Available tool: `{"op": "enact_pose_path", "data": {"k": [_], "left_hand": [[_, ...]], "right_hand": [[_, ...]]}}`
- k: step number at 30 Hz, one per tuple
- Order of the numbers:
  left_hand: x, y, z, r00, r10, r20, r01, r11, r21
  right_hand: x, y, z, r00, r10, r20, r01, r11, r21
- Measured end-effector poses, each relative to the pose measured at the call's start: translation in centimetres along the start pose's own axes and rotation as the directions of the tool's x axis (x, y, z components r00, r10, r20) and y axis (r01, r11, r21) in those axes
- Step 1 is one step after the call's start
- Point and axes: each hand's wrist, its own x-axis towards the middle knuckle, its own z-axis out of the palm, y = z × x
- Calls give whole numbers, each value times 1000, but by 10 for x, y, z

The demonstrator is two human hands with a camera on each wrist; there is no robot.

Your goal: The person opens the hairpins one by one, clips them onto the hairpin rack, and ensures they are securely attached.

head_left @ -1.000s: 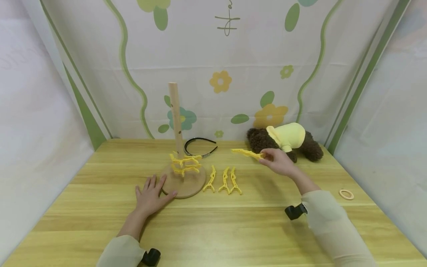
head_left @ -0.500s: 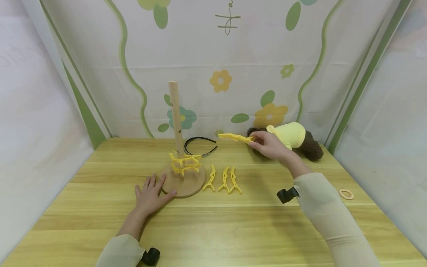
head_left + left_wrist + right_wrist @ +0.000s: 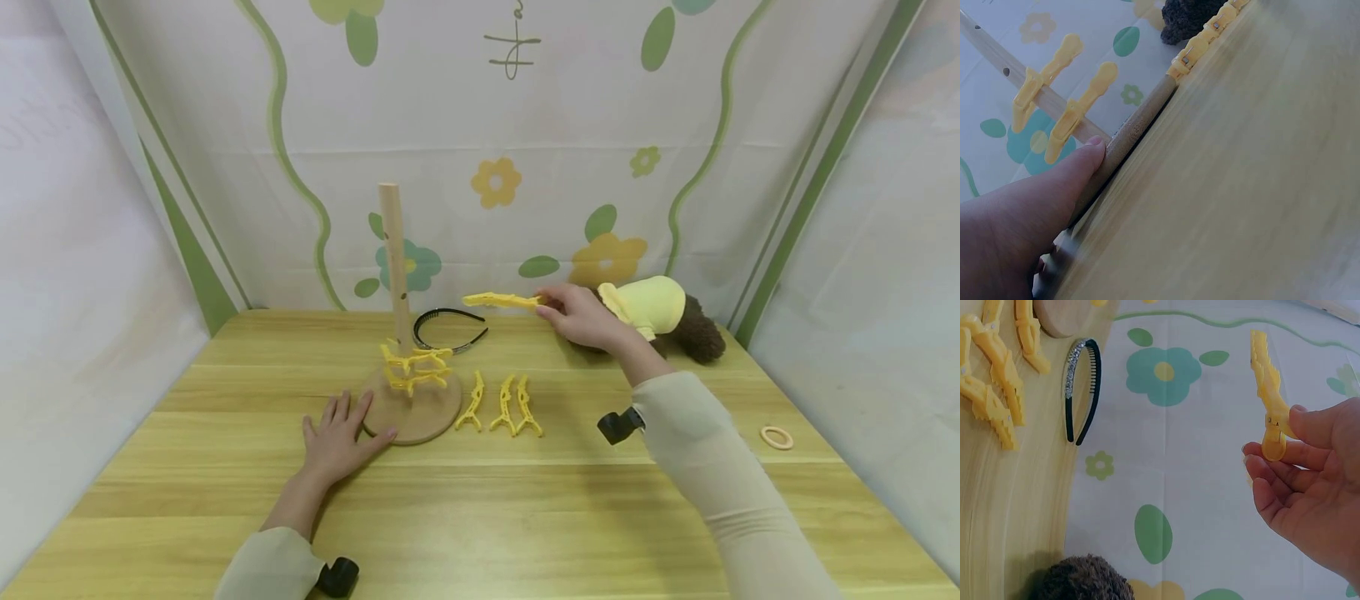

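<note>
My right hand [image 3: 588, 318] pinches a yellow alligator hair clip [image 3: 501, 300] at its handle end, up in the air right of the wooden post [image 3: 394, 258]. In the right wrist view the thumb and fingers hold that clip [image 3: 1266, 387] with its long jaws pointing away. My left hand [image 3: 335, 446] lies with fingers spread at the left edge of the round base [image 3: 427, 427], its thumb [image 3: 1088, 156] over the rim. Two more yellow clips [image 3: 1079, 112] are clamped low on the post, one above the other. Three others [image 3: 504, 406] lie on the table right of the base.
Behind the base lies a black headband [image 3: 420, 329]. A brown plush toy in a yellow shirt [image 3: 648, 307] lies at the back right, partly behind the right hand. A small wooden ring [image 3: 776, 437] is near the table's right edge. A flower-printed cloth [image 3: 450, 108] hangs behind.
My right hand has carried the hair clip up and leftward, toward the post. The left hand and the other clips have stayed in place.
</note>
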Motion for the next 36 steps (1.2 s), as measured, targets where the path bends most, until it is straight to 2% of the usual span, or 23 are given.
{"op": "enact_pose_path", "data": {"k": [8,12,19,22,26,36], "left_hand": [[-1,1,-2,1000,3,-4,-3,1000,-7],[-1,2,-3,1000,4,-4,-4,1000,-10],[0,1,-2,1000,1,-5,-1,1000,-4],[0,0,-1,1000,0,-1,0,1000,-7],[1,-1,0,1000,-2,3,2,1000,-3],[0,1,-3,1000,2,0,-2,1000,4]], "right_hand": [[8,-8,19,999,-39,32,39,999,-10],[11,-12,31,998,-68,16,68,998,-4],[17,-16,57,992,-127,-23,129,984,123],[22,-19,69,993,-112,-24,114,979,171],[29,-26,80,996,-86,-14,87,979,184],[45,-43,94,998,-54,24,47,974,222]]}}
